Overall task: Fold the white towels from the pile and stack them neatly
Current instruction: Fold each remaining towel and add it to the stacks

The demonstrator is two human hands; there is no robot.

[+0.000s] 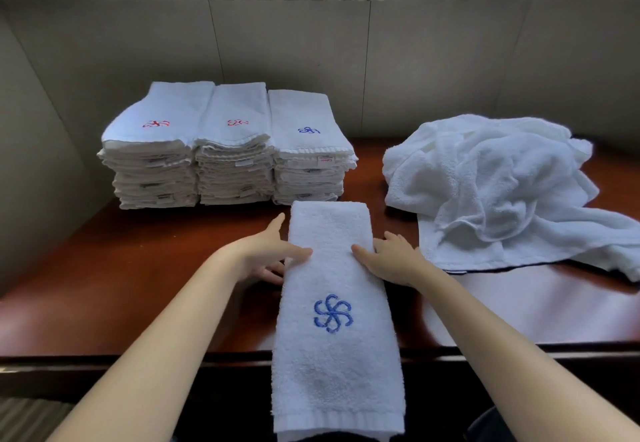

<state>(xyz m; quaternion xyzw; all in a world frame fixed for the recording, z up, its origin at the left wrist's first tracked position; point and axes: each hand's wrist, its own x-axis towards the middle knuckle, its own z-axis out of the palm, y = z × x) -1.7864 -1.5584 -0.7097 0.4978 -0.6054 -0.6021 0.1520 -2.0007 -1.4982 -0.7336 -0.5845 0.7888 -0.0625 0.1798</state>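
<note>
**Folded towel, held at both edges**

Fingers: left hand and right hand pinch the folded towel's long edges, thumbs on top. Towel overhangs tabletop front. Behind it: three stacks. To its right: unfolded pile.

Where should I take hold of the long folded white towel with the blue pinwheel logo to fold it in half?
Probably at the ribbed hem end of the long folded white towel, which overhangs the dark wooden table's near edge. Come from below at both corners and carry it to the far end. The left hand and right hand now grip its mid edges.
</note>
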